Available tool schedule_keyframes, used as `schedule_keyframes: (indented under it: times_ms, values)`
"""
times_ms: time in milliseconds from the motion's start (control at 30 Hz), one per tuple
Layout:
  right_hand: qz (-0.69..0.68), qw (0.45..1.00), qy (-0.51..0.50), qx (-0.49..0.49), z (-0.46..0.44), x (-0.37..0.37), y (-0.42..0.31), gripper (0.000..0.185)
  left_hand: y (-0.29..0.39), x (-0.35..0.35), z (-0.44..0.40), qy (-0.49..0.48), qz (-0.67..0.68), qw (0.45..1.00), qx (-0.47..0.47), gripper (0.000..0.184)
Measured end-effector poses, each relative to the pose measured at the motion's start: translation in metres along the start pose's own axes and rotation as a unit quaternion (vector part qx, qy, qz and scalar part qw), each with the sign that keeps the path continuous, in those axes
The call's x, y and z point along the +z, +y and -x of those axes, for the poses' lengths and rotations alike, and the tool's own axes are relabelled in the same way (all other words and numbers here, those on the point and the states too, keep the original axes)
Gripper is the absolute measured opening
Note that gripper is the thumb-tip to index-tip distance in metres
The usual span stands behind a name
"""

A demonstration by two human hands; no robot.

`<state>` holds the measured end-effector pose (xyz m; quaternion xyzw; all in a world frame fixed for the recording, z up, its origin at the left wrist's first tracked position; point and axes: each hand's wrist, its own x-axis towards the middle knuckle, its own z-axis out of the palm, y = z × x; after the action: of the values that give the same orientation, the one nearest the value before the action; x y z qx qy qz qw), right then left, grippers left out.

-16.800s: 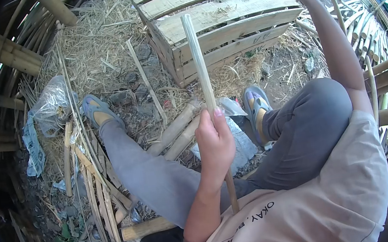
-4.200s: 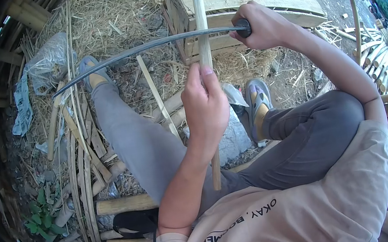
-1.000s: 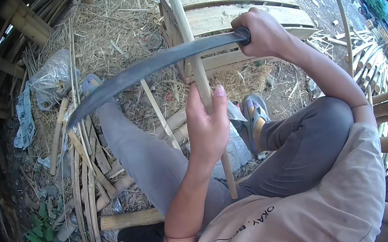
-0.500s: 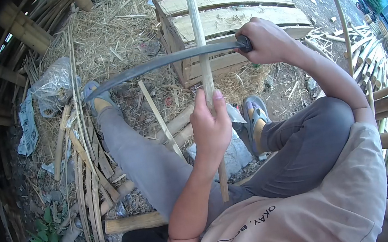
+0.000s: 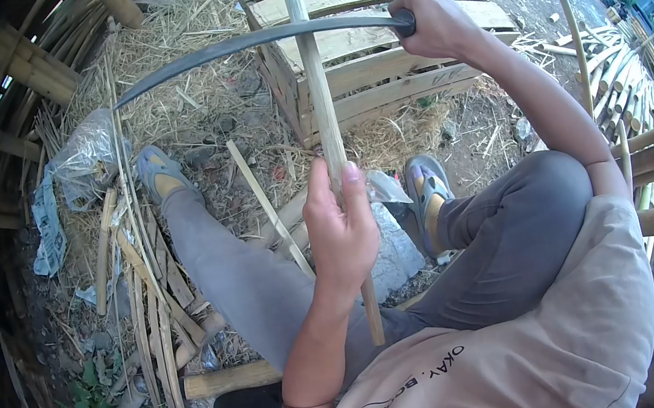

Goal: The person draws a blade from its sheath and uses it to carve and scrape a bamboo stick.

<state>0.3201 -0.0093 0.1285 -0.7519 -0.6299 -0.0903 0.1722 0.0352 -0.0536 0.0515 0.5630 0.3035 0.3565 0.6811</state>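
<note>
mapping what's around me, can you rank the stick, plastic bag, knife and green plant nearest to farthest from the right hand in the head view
1. Knife: gripped in the right hand.
2. Stick: to the left, crossing the knife in view.
3. Plastic bag: well over on the left.
4. Green plant: far lower left.

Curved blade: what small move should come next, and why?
Probably a short stroke of the curved blade along the stick, away from the left hand: the blade crosses the stick in view beyond that hand's grip, while the right hand holds the blade's handle.
</note>
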Motion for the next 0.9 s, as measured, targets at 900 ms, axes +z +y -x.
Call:
schedule_keyframes:
  times_ms: [900]
  values:
    - [0.173,0.983,-0.005,0.063,-0.042,-0.017,0.071,0.023,0.013,-0.01,-0.007,-0.033,0.101,0.989,-0.105,0.028]
